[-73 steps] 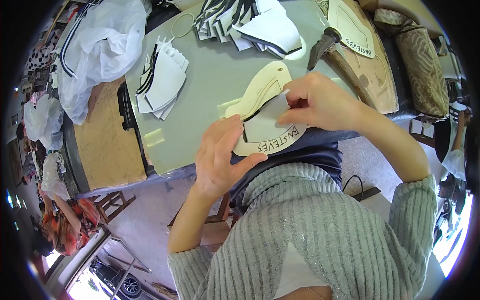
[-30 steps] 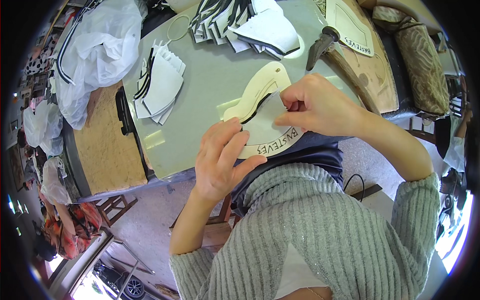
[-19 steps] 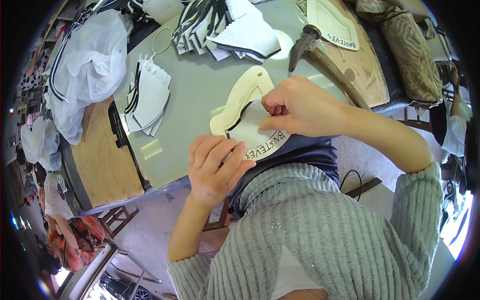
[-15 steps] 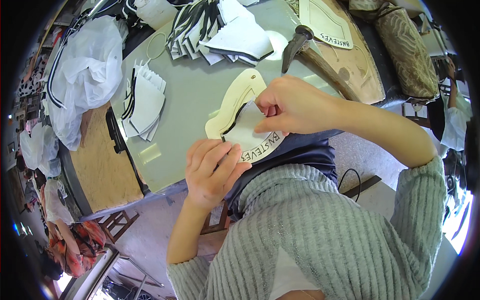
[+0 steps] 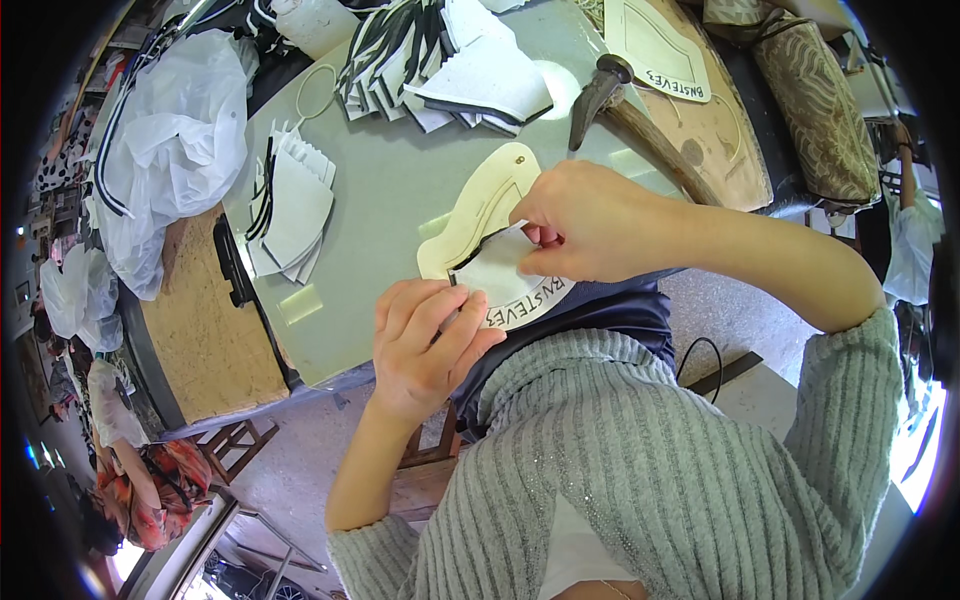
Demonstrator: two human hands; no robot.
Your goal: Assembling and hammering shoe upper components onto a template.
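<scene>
A cream, curved flat template (image 5: pixel 452 238) with dark lettering along its near edge lies at the table's front edge. On it rests a white shoe-upper piece (image 5: pixel 492 274) with a black edge strip. My left hand (image 5: pixel 425 335) holds the piece's lower left end against the template with its fingertips, the thumb at the near rim. My right hand (image 5: pixel 590 220) is closed in a pinch on the piece's upper right corner, which looks bent up slightly. Its curled fingers hide part of that corner and of the template.
A hammer (image 5: pixel 640 130) lies beyond my right hand, near a second cream template (image 5: pixel 655 50). Stacks of white pieces with black edging (image 5: pixel 480 80) and a smaller stack (image 5: pixel 300 205) lie farther left. A plastic bag (image 5: pixel 175 130) hangs over the left side; a patterned roll (image 5: pixel 815 105) sits right.
The upper right corner of the white piece has been drawn back and up by my right hand, baring more of the template's far part. My left hand stays nearly in place.
</scene>
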